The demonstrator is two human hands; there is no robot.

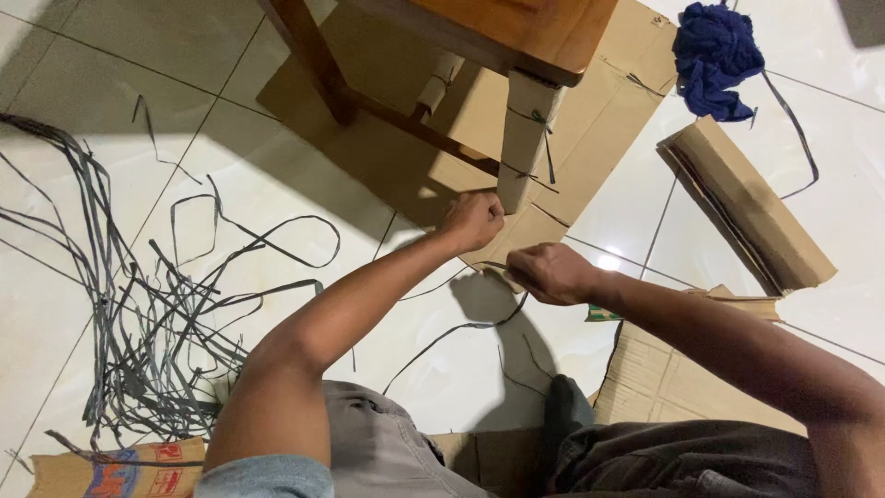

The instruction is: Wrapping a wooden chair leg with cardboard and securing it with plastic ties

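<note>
A wooden table (516, 32) stands on flattened cardboard, and its near leg (525, 138) is wrapped in cardboard bound with thin dark straps. My left hand (472, 219) is closed at the foot of that wrapped leg, pinching a strap there. My right hand (549, 273) sits just below and to the right, fist closed on a dark plastic strap (461, 325) that trails down across the white tile floor toward my knees.
A tangled pile of dark straps (138, 314) covers the floor at left. A folded cardboard piece (747, 207) and a crumpled blue cloth (714, 55) lie at right. More cardboard (673, 378) lies by my right knee, and a printed carton edge (111, 468) at bottom left.
</note>
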